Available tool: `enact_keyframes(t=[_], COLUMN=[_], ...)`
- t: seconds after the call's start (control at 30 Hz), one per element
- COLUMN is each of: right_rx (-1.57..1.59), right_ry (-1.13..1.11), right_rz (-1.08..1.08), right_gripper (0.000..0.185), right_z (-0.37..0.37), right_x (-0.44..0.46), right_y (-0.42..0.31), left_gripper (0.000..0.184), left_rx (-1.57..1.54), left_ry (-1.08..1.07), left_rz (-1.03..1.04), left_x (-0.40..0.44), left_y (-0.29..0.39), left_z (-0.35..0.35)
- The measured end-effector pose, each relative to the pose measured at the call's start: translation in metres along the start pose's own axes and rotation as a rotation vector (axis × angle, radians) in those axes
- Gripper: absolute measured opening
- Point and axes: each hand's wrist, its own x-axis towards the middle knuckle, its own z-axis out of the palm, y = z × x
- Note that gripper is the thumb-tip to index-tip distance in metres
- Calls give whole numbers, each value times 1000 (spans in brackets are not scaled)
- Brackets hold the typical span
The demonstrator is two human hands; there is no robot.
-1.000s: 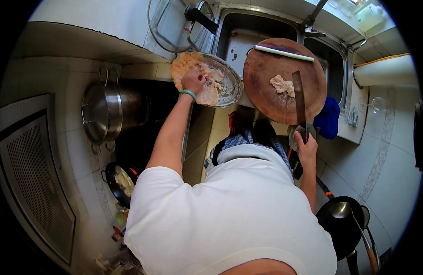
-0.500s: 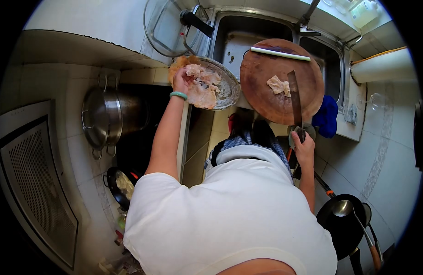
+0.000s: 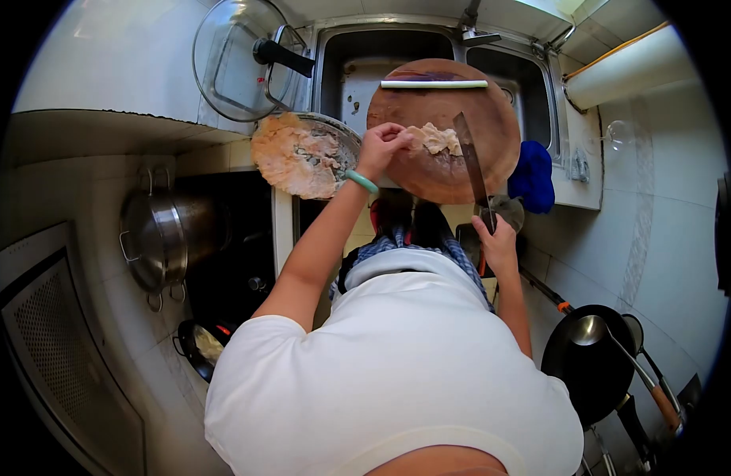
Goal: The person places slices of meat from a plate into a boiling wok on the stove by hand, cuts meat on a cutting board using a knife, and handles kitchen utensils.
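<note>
My left hand, with a green bangle at the wrist, pinches the left end of a pale, ragged food piece. That piece rests on the round wooden chopping board; I cannot tell its exact kind. The handle of a dark-bladed kitchen knife is gripped in my right hand. Its blade slants across the board, just right of the food. Along the board's far side lies a straight whitish stalk. Left of the board, a plate bears a heap of similar pinkish-pale food.
Behind the board is a double steel sink, partly covered by it. A glass lid stands at the back left. A blue cloth hangs by the counter edge. Left are a steel pot and a small pan; right, a black wok.
My left hand has moved right from the plate to the board, with the pale food at its fingertips. The knife stays in my right hand, and the whole view has shifted.
</note>
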Motion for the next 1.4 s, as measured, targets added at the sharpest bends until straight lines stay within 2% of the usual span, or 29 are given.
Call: enact_keyframes(t=[0.1,0.13,0.17,0.23,0.3,0.37,0.5,0.53,0.6,0.63,0.7,0.83,0.93,0.97,1.03,1.07,1.17,1.4], right_rx=[-7,-12,-12,15,29,15,30,11,-32,-33,-91,-217,-232,-234,-258,-236,-213,-187], right_ry=[8,12,11,20,5,14,-42,-20,7,7,143,302,276,271,238,225,208,134], right_rz=[-9,-17,-18,-8,28,-18,73,30,2,1,-85,-106,-81,-73,-40,-25,-18,49], right_gripper=[42,42,42,42,42,42,44,44,45,45,45,48,47,47,46,46,47,49], right_z=[0,-1,-1,2,0,1,1,1,-1,-1,-5,-10,-18,-19,-21,-20,-16,-12], right_x=[-2,-2,-2,-2,-5,-5,-3,-2,2,3,4,19,27,28,32,35,36,32], right_y=[-1,-2,0,6,3,4,3,3,6,4,-5,5,5,5,7,10,9,-3], left_gripper=[15,18,18,21,25,28,21,19,21,25,29,37,44,44,39,31,23,9], left_rx=[-89,5,5,372,427,1024,975,986,1187,1207,1357,1334,1504,1505,1523,1505,1526,1521], left_ry=[69,158,158,233,268,374,462,508,598,563,485,604,344,349,123,104,37,-65], left_rz=[-55,-80,-79,-17,-62,390,373,266,303,283,373,310,392,385,544,622,648,556], left_x=[2,7,7,6,-4,-11,-45,-56,-83,-98,-120,-142,-149,-148,-141,-135,-123,-113], left_y=[-17,-32,-35,-41,-31,-33,-22,-26,-29,-21,-19,-20,-11,-13,-24,-32,-39,-26], left_z=[35,36,36,30,27,11,-36,-54,-86,-95,-116,-161,-172,-174,-181,-188,-206,-208])
